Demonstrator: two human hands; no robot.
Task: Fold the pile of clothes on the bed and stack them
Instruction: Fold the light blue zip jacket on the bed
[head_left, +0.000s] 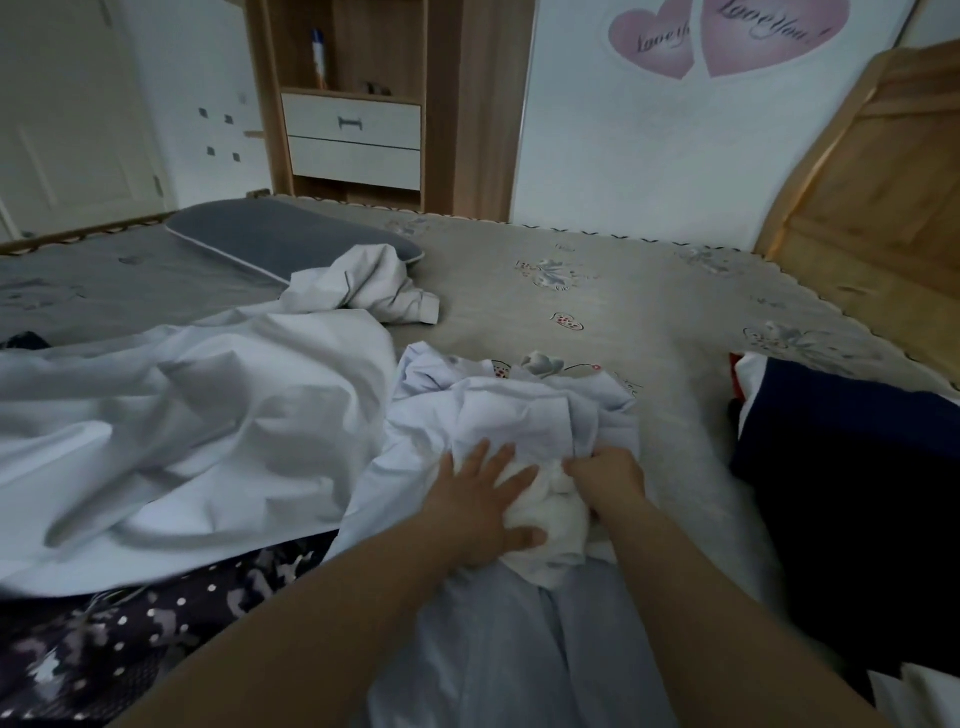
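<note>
Clothes (498, 415) crumpled on bed (649, 312); left hand (480, 506) spread flat, right hand (605, 480) pinching white cloth (550, 525); white sheet (182, 426) left, dark garment (852, 493) right.

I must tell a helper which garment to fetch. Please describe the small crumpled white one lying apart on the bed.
Start at the grey pillow at the far left of the bed. The small white garment lies bunched against its right corner. Unlike the large white cloth nearer the person, neither hand touches it.
</note>
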